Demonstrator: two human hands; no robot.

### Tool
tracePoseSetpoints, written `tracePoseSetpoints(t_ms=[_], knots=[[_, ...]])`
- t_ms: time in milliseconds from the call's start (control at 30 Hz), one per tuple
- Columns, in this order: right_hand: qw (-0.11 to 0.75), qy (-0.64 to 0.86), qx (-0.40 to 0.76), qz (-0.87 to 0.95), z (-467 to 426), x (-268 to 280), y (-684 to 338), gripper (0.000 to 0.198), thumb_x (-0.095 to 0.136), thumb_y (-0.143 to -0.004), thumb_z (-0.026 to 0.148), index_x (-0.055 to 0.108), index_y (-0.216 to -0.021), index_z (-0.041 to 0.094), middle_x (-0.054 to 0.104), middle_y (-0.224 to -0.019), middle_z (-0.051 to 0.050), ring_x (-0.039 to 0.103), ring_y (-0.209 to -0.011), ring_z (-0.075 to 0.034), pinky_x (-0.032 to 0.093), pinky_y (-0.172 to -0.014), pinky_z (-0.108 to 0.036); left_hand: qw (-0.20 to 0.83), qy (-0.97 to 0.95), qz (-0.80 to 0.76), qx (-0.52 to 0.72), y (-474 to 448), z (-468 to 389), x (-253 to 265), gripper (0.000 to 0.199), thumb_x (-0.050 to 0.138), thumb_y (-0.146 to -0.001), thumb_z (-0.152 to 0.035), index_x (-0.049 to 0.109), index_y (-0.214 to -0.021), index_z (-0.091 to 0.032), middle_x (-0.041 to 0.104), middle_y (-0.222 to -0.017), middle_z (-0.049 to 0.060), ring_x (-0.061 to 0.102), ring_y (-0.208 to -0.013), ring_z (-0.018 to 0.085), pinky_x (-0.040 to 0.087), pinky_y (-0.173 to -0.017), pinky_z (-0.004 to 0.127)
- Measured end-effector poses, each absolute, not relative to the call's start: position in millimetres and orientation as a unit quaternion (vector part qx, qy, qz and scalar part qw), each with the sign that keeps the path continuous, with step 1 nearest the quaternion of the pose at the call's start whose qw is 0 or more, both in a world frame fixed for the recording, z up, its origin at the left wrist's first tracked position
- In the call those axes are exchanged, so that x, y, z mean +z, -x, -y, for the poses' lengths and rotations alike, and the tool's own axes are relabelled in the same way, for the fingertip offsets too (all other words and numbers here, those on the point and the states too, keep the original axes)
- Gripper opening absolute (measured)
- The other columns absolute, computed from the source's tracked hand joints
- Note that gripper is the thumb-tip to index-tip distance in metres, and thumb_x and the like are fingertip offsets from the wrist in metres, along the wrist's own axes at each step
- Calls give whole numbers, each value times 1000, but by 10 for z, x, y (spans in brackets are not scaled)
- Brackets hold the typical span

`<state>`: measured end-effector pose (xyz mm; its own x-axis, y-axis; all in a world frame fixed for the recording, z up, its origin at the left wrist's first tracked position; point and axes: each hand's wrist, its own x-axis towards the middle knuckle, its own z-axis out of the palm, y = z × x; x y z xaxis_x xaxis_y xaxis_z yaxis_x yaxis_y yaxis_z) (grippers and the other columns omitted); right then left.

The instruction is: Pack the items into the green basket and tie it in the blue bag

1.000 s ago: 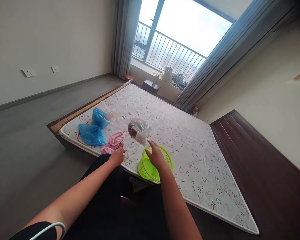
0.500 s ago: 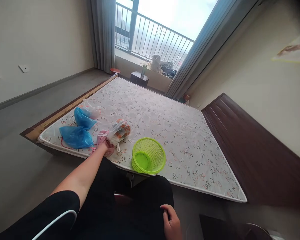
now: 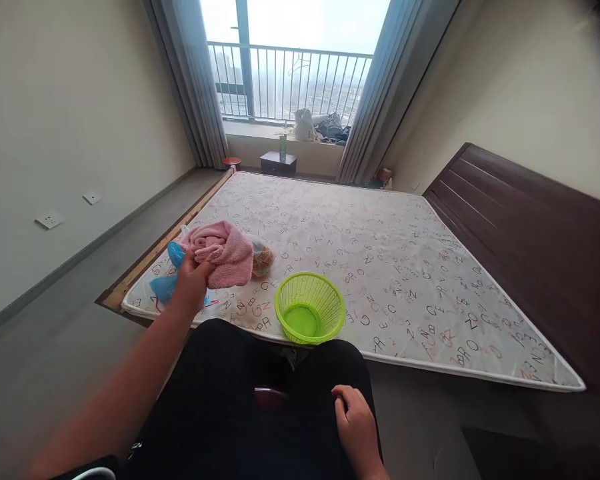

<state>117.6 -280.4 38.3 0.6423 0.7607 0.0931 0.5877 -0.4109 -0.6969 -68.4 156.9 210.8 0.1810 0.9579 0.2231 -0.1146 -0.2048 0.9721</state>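
My left hand point(image 3: 193, 283) is closed on a bunched pink towel point(image 3: 230, 257), raised above the near left part of the mattress. Behind the towel, and partly covered by it, are a blue plastic bag point(image 3: 164, 288) and a clear bag with orange print point(image 3: 264, 259). My right hand point(image 3: 356, 420) rests on my right thigh with its fingers curled in, and nothing shows in it. A lime-green plastic basket point(image 3: 310, 308) with nothing inside stands at the mattress's near edge, in front of my knees.
The letter-printed mattress point(image 3: 360, 267) lies on a wooden bed frame with a dark headboard point(image 3: 525, 213) at right. At the far side, a small dark bedside table point(image 3: 279, 163) bears a green bottle or glass point(image 3: 283, 145). Bags point(image 3: 305, 125) sit on the windowsill.
My left hand has lifted the pink towel up off the mattress, from beside the bags. My right hand stays on my thigh. The camera view has levelled out.
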Motion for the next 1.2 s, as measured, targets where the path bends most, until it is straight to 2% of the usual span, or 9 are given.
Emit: tracePoseSetpoints(t_ms=[167, 267, 467, 633, 733, 800, 900, 1000, 1200], knots=[[375, 830, 114, 396, 2898, 374, -1169, 22, 46, -97, 21, 68, -90, 23, 68, -87, -5, 65, -84, -22, 52, -77, -33, 689, -577, -300, 321, -147, -941, 1944, 53, 73, -73, -30, 63, -124, -21, 72, -107, 4, 68, -93, 20, 55, -78, 29], [382, 836, 109, 379, 2985, 337, -1188, 23, 45, -97, 19, 67, -90, 23, 69, -88, -5, 65, -85, -21, 52, -78, -33, 597, -715, -338, 131, -388, -700, 1363, 37, 70, -75, -26, 71, -111, -20, 75, -104, 8, 67, -105, 28, 54, -97, 43], [323, 839, 71, 432, 2788, 395, -1319, 24, 46, -96, 17, 69, -104, 21, 72, -106, -9, 66, -102, -25, 52, -90, -41, 320, -870, -333, 173, -41, -268, 453, 25, 57, -88, -21, 74, -106, -22, 57, -147, 11, 40, -147, 30, 27, -127, 50], [338, 791, 33, 509, 1985, 536, -1461, 32, 44, -95, 15, 70, -113, 21, 70, -115, -12, 63, -113, -25, 50, -101, -42, 330, -859, -355, 163, 381, -161, 251, 20, 61, -90, -26, 73, -106, -25, 38, -163, 5, 11, -159, 33, 16, -129, 56], [322, 806, 19, 496, 1341, 681, -1487, 32, 40, -97, 15, 70, -108, 19, 71, -104, -11, 64, -104, -24, 49, -95, -36, 428, -749, -453, 226, 433, -198, 173, 58, 67, -79, -15, 56, -135, -25, 24, -169, 8, 9, -160, 33, 16, -130, 51], [253, 821, 21, 512, 935, 828, -1482, 30, 43, -99, 18, 70, -110, 18, 71, -106, -12, 64, -104, -25, 47, -92, -34, 526, -638, -510, 239, 428, -232, 113, 85, 67, -74, -10, 35, -151, -25, 26, -168, 12, 23, -156, 33, 28, -127, 48], [141, 837, 33, 528, 443, 1110, -1468, 30, 42, -103, 25, 68, -117, 20, 73, -105, -13, 68, -94, -24, 46, -83, -32, 630, -509, -544, 220, 447, -268, 38, 93, 66, -76, -16, 17, -155, -29, 41, -158, 16, 57, -132, 33, 56, -101, 48], [58, 856, 41, 512, 131, 1358, -1444, 28, 42, -105, 30, 66, -113, 19, 73, -94, -13, 69, -84, -23, 44, -77, -32, 746, -379, -512, 195, 504, -296, 16, 87, 70, -75, -24, 23, -148, -34, 56, -144, 13, 72, -101, 25, 63, -81, 43], [3, 768, 101, 632, -82, 1213, -1226, 20, 56, -93, 18, 66, -111, 18, 73, -103, -17, 69, -96, -29, 47, -85, -40, 806, -299, -486, 154, 489, -337, 70, 68, 74, -67, -26, 47, -129, -26, 72, -97, 4, 72, -76, 21, 60, -76, 37]])
